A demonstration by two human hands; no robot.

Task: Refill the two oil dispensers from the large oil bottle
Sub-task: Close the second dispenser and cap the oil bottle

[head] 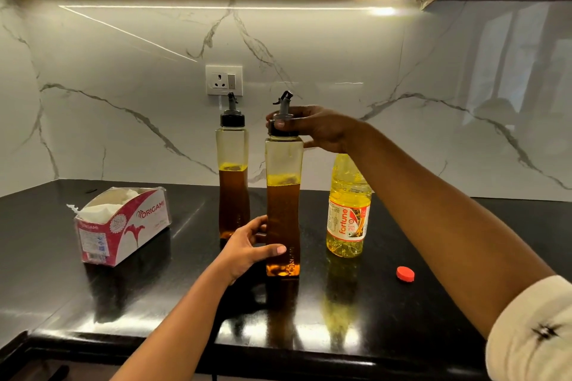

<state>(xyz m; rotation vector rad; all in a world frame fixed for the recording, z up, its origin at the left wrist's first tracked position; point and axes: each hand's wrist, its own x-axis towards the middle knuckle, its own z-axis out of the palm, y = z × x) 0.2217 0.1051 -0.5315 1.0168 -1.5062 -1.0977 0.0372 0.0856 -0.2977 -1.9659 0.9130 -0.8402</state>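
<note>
Two tall clear oil dispensers with black spout caps stand on the black counter [154, 294]. The nearer dispenser [283, 213] holds amber oil to roughly half its height. My left hand [247, 249] grips its lower body. My right hand [312, 128] grips its black cap [283, 130] from above. The farther dispenser [232, 192] stands behind and to the left, also about half full, untouched. The large yellow oil bottle [348, 210] stands upright to the right, partly behind my right forearm, its top hidden. Its red cap [405, 274] lies on the counter.
An open pink and white tissue box [123, 226] sits at the left of the counter. A wall socket [224, 80] is on the marble backsplash behind the dispensers. The counter's front edge runs along the bottom of the view.
</note>
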